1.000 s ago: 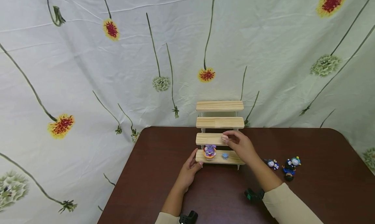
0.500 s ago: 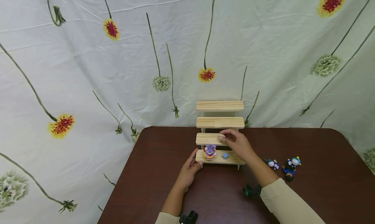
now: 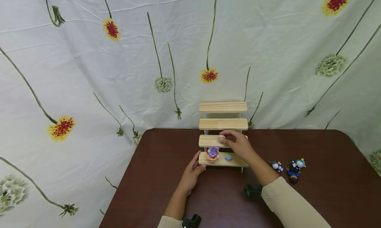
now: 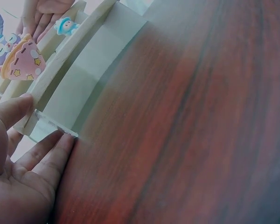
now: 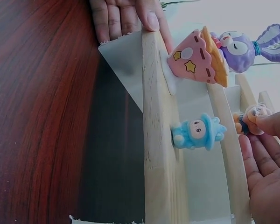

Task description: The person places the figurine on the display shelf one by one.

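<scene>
two hands [image 3: 235, 144] at wooden shelf [image 3: 223, 123]

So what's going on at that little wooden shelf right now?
Right hand pinches small figurine at second step. Left hand open, steadying wooden shelf. Nothing in the way.

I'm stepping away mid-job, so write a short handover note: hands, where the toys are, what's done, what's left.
Left hand braces the wooden step shelf at its bottom left corner.
Right hand pinches a small figure at the second step.
Done: purple rabbit toy and small blue figure stand on the bottom step.
Left: set down the held figure; three more figures wait on the table, right of the shelf.
</scene>
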### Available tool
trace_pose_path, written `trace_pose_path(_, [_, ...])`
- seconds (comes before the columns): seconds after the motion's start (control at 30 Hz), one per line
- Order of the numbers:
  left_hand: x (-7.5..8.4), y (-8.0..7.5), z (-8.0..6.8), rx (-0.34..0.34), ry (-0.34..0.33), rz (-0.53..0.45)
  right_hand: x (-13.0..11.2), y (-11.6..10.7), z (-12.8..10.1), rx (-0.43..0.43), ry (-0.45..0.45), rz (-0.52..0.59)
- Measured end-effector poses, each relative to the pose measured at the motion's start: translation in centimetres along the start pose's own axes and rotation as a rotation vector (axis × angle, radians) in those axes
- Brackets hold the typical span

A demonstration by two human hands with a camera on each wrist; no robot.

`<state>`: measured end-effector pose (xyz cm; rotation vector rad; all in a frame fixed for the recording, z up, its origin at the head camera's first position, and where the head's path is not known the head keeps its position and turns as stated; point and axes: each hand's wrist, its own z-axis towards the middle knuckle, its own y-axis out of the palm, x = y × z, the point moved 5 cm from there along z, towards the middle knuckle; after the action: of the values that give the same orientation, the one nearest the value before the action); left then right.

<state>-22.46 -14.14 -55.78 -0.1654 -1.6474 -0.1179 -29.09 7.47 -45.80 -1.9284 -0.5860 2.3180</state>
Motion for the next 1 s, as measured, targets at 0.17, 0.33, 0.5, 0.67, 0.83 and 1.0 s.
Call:
trace_pose_path(0.17, [-0.05,0.01,0.08,-0.001,0.006,-0.003,-0.06,0.25,0.27,-0.012,-0.006,0.017])
trace_pose_path(0.33, [-0.14,0.02,0.14,0.0,0.006,-0.003,0.01,0.43,0.31,-0.025,-0.001,0.03])
trace_pose_path(0.5, [-0.04,0.02,0.14,-0.003,0.005,-0.001,-0.02,0.38,0.26,-0.022,0.001,0.015])
trace_pose_path(0.67, [0.01,-0.06,0.11,0.004,0.003,0.009,-0.03,0.46,0.31,-0.022,0.013,0.003])
trace_pose_path(0.83, [-0.02,-0.04,0.09,0.002,-0.002,0.006,-0.08,0.54,0.32,-0.018,0.028,-0.008])
trace_pose_path(1.0, [-0.14,-0.02,0.11,-0.003,0.001,0.0,-0.13,0.54,0.2,-0.02,0.036,-0.033])
